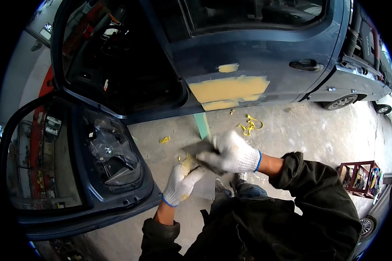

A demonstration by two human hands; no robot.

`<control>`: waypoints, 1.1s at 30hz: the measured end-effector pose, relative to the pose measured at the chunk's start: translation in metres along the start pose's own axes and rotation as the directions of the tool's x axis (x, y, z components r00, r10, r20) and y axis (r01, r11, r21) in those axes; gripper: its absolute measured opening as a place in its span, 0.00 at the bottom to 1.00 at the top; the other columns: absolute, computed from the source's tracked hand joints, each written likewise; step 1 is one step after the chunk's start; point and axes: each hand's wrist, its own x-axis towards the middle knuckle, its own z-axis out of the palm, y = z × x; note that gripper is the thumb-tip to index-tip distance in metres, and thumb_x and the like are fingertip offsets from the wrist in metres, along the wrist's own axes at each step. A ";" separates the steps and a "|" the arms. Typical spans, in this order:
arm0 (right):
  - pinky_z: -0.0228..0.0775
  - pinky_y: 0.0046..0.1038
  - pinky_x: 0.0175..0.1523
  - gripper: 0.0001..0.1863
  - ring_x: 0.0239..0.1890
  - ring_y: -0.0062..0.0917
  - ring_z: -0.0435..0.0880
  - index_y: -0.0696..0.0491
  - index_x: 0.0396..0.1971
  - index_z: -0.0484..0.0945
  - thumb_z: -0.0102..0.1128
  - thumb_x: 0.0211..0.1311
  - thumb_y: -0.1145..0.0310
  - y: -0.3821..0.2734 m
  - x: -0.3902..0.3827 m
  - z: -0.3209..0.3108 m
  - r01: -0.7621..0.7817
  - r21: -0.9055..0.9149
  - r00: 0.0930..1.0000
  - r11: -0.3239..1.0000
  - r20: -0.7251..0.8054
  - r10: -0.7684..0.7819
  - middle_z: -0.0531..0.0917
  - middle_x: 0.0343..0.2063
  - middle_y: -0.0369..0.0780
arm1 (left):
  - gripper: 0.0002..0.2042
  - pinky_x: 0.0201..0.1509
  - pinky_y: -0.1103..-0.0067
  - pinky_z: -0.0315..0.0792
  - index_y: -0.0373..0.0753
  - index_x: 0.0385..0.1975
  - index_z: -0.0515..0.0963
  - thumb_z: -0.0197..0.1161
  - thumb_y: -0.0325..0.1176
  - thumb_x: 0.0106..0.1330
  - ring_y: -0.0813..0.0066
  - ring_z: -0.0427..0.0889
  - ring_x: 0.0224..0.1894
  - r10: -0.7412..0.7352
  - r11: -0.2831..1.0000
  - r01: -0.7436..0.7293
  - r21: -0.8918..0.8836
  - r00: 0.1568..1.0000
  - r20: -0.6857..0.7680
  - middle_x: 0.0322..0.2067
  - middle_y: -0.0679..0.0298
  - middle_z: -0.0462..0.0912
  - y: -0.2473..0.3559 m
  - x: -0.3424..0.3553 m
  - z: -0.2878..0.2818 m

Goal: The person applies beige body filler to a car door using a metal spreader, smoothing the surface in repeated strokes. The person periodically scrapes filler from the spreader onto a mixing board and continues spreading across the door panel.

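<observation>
My left hand (183,180), in a white knit glove with a blue cuff, is closed on a thin grey mixing plate (204,187). Yellowish body filler (187,163) shows near its fingertips, and the glove is stained with it. Against this plate my right hand (235,152), gloved the same way, grips a flat grey spreader (194,149); its fingers cover part of the blade. Beyond both hands stands a dark blue vehicle's rear door (257,56). On its lower part is a large yellow filler patch (231,90), with a small patch (228,68) above it.
The vehicle's front door (139,174) hangs open on my left. Yellow scraps (249,126) and a smaller clump (164,140) lie on the concrete floor, beside a green stripe (201,125). To the right is a reddish rack (357,179) holding items.
</observation>
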 end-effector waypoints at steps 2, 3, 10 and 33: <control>0.72 0.39 0.25 0.17 0.20 0.44 0.81 0.59 0.23 0.75 0.64 0.60 0.60 -0.005 0.012 -0.004 -0.111 0.059 0.974 0.992 -0.194 0.121 0.77 0.17 0.50 | 0.14 0.48 0.77 0.71 0.26 0.46 0.76 0.60 0.29 0.64 0.76 0.77 0.40 0.021 0.999 -0.022 -0.029 0.998 -0.052 0.37 0.60 0.82 -0.005 -0.002 0.006; 0.75 0.25 0.24 0.12 0.18 0.24 0.84 0.62 0.34 0.79 0.65 0.62 0.66 -0.001 0.009 0.002 0.030 -0.193 0.974 0.981 -0.215 -0.072 0.82 0.14 0.41 | 0.15 0.48 0.78 0.72 0.27 0.47 0.75 0.61 0.28 0.63 0.77 0.77 0.40 0.023 1.000 -0.022 0.023 0.998 -0.063 0.38 0.61 0.81 -0.011 -0.003 0.004; 0.73 0.36 0.24 0.16 0.19 0.45 0.82 0.61 0.26 0.77 0.64 0.60 0.61 0.009 0.023 0.006 -0.085 -0.055 0.971 0.995 -0.227 0.070 0.79 0.15 0.50 | 0.13 0.45 0.81 0.72 0.30 0.45 0.77 0.60 0.24 0.61 0.79 0.77 0.38 -0.045 0.942 -0.022 -0.335 0.980 -0.193 0.36 0.63 0.81 -0.007 -0.001 0.010; 0.83 0.27 0.39 0.16 0.31 0.25 0.86 0.56 0.47 0.77 0.63 0.65 0.63 0.023 0.004 0.053 -0.261 0.965 0.848 0.023 0.218 0.482 0.85 0.35 0.38 | 0.34 0.67 0.68 0.67 0.35 0.70 0.58 0.57 0.50 0.71 0.64 0.71 0.64 -0.054 0.655 -0.051 -0.754 0.992 -0.114 0.64 0.54 0.68 -0.050 -0.009 0.025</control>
